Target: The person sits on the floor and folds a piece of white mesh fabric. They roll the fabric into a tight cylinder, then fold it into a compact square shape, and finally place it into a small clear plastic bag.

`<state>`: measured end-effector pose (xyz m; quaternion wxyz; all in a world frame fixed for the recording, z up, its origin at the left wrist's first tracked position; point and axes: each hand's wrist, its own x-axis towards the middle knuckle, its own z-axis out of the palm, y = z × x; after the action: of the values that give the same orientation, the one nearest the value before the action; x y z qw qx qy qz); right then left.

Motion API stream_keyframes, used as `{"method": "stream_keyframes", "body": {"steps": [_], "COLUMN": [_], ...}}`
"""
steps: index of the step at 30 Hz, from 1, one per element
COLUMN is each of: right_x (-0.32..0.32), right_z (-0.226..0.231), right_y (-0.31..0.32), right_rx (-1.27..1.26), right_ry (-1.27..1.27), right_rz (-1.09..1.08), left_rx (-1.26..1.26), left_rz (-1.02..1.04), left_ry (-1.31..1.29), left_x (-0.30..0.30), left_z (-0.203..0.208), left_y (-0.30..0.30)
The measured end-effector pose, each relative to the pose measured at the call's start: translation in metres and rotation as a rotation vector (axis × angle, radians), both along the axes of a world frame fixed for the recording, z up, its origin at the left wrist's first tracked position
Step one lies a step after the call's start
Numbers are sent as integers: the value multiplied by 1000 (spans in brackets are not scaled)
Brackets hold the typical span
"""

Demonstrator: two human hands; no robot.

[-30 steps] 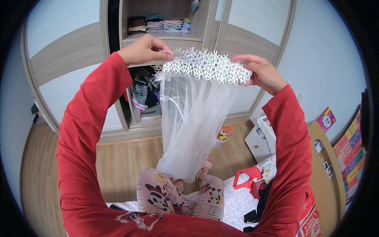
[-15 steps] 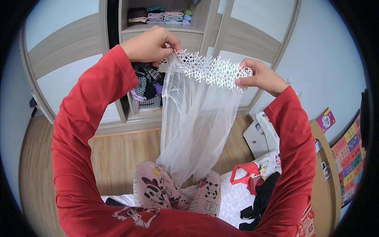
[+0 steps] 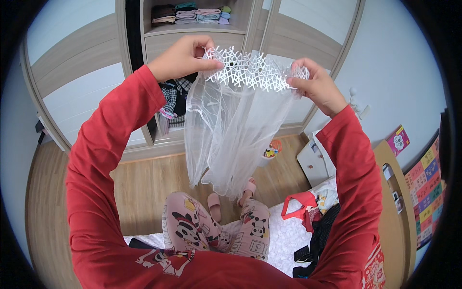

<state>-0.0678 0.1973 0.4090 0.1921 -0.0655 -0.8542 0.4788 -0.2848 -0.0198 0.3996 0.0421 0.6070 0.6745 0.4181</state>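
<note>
A sheer white tulle piece (image 3: pixel 231 120) hangs in front of me, stretched between both hands; whether it is a skirt or another garment I cannot tell. Along its top runs a stiff-looking white lattice lace band (image 3: pixel 250 71). My left hand (image 3: pixel 185 58) pinches the band's left end between thumb and fingers. At the other end, my right hand (image 3: pixel 315 86) grips the band the same way. The loose tulle falls in folds above my knees, its lower edge hanging over the floor near my feet in pink slippers (image 3: pixel 214 207).
Ahead stands a wardrobe (image 3: pixel 192 43) with folded clothes (image 3: pixel 197 15) on a shelf and piled clothes (image 3: pixel 168 101) below. A white cabinet (image 3: pixel 313 161) and a small bin (image 3: pixel 270 154) are beyond the bed. Red (image 3: pixel 301 204) and black clothes (image 3: pixel 320 241) lie on the bed to the right.
The tulle has been raised off my lap, showing my slippers and the bin. My left hand has turned, its thumb now over the lace, and the band is flatter and higher.
</note>
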Motion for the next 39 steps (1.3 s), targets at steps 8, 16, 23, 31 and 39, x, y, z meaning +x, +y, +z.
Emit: {"method": "stream_keyframes", "body": {"steps": [8, 16, 23, 31, 39], "right_x": [-3, 0, 6, 12, 21], "right_z": [-7, -13, -13, -13, -24], "right_y": [-1, -6, -20, -26, -18], "right_rx": [-229, -270, -349, 143, -27], "right_ry": [176, 120, 138, 237, 3], "right_rz": [33, 106, 154, 148, 259], "left_rx": [151, 119, 60, 145, -14], "left_rz": [-222, -273, -381, -195, -244], "left_ry": [-801, -806, -700, -406, -361], "left_x": [-3, 21, 9, 26, 29], "left_z": [-9, -9, -18, -19, -17], "left_y": [2, 1, 2, 3, -2]}}
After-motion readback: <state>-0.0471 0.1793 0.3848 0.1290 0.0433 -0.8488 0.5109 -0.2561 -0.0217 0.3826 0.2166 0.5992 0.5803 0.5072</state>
